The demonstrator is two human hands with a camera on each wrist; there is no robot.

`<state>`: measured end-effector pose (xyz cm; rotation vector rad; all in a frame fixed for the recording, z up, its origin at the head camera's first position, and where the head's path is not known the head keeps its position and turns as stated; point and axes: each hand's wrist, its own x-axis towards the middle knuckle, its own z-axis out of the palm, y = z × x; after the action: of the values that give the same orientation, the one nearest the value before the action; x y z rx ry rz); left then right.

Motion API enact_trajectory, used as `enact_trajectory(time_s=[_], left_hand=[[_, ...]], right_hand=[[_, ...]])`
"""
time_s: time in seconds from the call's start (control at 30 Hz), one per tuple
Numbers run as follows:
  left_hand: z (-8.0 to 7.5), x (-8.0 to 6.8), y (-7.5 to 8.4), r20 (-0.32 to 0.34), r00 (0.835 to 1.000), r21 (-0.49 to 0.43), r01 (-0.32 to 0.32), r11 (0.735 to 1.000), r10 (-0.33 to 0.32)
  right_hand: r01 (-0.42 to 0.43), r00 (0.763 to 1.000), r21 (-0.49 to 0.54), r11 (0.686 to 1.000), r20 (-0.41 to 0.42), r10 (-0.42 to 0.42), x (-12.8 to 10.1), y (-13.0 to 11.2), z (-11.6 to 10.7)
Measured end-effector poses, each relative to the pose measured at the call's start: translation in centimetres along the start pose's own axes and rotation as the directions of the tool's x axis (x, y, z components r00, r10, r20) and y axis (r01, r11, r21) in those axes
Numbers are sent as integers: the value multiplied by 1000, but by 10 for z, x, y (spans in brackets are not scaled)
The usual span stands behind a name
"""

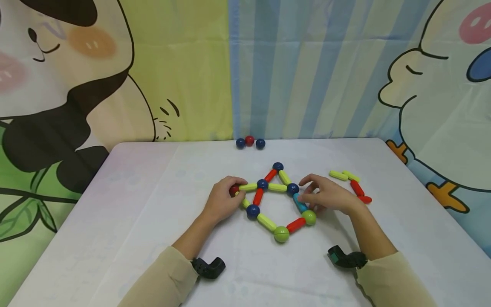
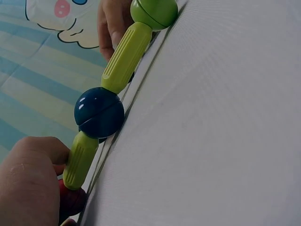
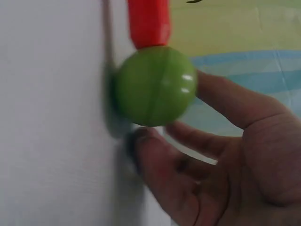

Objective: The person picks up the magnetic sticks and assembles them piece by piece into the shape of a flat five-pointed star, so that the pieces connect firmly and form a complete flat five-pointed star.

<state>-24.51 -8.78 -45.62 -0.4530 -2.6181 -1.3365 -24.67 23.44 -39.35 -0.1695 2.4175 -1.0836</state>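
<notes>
A flat frame of coloured rods and balls lies on the white table, all joined. My left hand [image 1: 225,196] grips the red ball [image 1: 233,190] at the frame's left corner, where two yellow-green rods meet. By the right side, my right hand [image 1: 327,194] has its fingers spread loosely around a light-blue rod [image 1: 300,204]; the thumb lies over it. That rod runs between a dark-blue ball [image 1: 293,189] and a green ball [image 3: 153,87]. In the right wrist view the green ball hides the thumb tip. A second green ball [image 1: 281,234] forms the near corner.
Two dark-blue balls and a red ball [image 1: 249,140] sit at the table's far edge. To the right lie loose rods, yellow-green [image 1: 338,175] and red [image 1: 356,187]. Patterned cloth [image 1: 268,68] hangs behind the table [image 1: 115,238]. Each wrist wears a black device [image 1: 209,267].
</notes>
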Motion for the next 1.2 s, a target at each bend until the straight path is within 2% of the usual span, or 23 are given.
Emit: enact_trajectory(time_s=[0.1, 0.17, 0.4, 0.6, 0.73, 0.87, 0.93, 1.03, 1.2], left_hand=[[0, 1, 0, -5, 1000, 1, 5, 1000, -5], [0, 1, 1, -9, 1000, 4, 6, 1000, -6], [0, 0, -1, -8, 1000, 7, 8, 1000, -8], [0, -1, 1, -5, 1000, 7, 14, 1000, -14], [0, -3, 4, 47, 998, 104, -39, 994, 35], [0, -5, 10, 152, 982, 265, -151, 952, 114], [-1, -6, 13, 191, 971, 308, -196, 931, 141], [-2, -7, 15, 220, 962, 316, -226, 922, 161], [-2, -7, 15, 241, 958, 276, -224, 935, 159]], right_hand=[[-68, 989, -22, 997, 129, 71, -12, -5, -6], [-84, 980, -25, 996, 178, 87, -15, -8, -6], [-71, 974, -9, 997, 213, 71, -15, -10, -3], [-73, 977, -19, 997, 202, 75, -15, -9, -2], [-81, 983, -45, 996, 161, 87, -13, -10, 1], [-100, 988, -47, 994, 112, 105, -9, -13, 7], [-109, 989, -48, 993, 90, 113, -7, -14, 9], [-104, 992, -80, 991, 64, 110, -4, -14, 11], [-69, 996, -108, 992, 48, 75, -1, -13, 14]])
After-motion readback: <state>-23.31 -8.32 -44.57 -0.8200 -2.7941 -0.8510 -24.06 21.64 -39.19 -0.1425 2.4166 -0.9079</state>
